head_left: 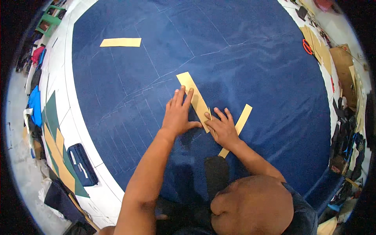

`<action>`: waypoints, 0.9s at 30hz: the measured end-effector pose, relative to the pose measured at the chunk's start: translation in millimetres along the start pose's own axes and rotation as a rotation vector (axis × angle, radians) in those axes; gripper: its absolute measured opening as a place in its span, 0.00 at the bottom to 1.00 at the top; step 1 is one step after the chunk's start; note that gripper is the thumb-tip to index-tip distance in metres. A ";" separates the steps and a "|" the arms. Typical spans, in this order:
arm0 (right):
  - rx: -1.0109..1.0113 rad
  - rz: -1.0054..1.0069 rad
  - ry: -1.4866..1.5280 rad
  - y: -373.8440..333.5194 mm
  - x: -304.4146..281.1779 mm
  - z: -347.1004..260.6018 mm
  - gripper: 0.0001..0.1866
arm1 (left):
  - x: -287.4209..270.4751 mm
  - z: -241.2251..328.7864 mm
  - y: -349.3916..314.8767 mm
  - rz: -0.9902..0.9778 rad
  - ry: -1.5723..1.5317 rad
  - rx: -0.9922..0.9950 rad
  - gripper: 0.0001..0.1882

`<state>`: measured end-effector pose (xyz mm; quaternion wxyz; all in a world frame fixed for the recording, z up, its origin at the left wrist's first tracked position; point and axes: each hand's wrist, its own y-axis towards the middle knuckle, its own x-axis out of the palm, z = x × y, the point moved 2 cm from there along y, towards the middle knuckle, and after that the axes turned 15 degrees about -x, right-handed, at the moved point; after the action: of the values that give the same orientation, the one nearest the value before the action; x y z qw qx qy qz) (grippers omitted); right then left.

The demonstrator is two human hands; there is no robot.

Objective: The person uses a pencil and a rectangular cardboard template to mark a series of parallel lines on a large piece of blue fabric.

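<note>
Strip (198, 103) lies on blue cloth (258, 78) beneath the wide-spread left fingers (188, 96); the right fingers (219, 113), at its near end, hold a slim stick (210, 113). Uneven pressure or rucked cloth could skew it. Beyond the left fingers lies a far strip (120, 42).

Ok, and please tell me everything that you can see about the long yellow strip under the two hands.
The pale yellow strip is flat, narrow and straight-edged, and looks like stiff paper or card. It lies on the blue cloth, slanting from upper left to lower right. Fingertips of the left hand rest on its upper half; fingers of the right hand cover part of its lower end.
</note>
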<state>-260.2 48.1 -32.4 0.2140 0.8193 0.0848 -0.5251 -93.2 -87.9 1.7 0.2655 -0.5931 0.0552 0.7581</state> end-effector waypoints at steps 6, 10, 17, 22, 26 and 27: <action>0.077 0.015 -0.057 -11.1 -11.4 24.0 0.14 | -3.7 -49.4 -46.2 0.211 -0.313 -0.073 0.34; 0.119 0.014 -0.079 -12.5 -21.5 17.4 0.12 | -11.3 -89.7 -73.1 0.223 -0.404 -0.214 0.22; 0.160 0.157 -0.038 -60.2 -14.4 -25.0 0.18 | -44.5 -123.5 -80.2 0.457 -0.624 -0.381 0.12; 0.214 0.077 -0.112 -77.5 -14.8 -39.4 0.18 | -40.2 -130.4 -71.2 0.585 -0.907 -0.505 0.10; 0.347 -0.080 -0.115 -106.6 -23.2 -19.0 0.18 | -25.7 -115.2 -59.2 0.485 -0.991 -0.487 0.10; 0.369 -0.148 -0.121 -109.2 -31.2 -13.0 0.18 | -21.7 -116.9 -56.4 0.479 -0.990 -0.462 0.10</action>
<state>-302.8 154.1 -28.3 0.0258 0.8032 0.0339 -0.5941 38.3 -93.8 1.0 -0.0549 -0.1827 -0.1091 0.9756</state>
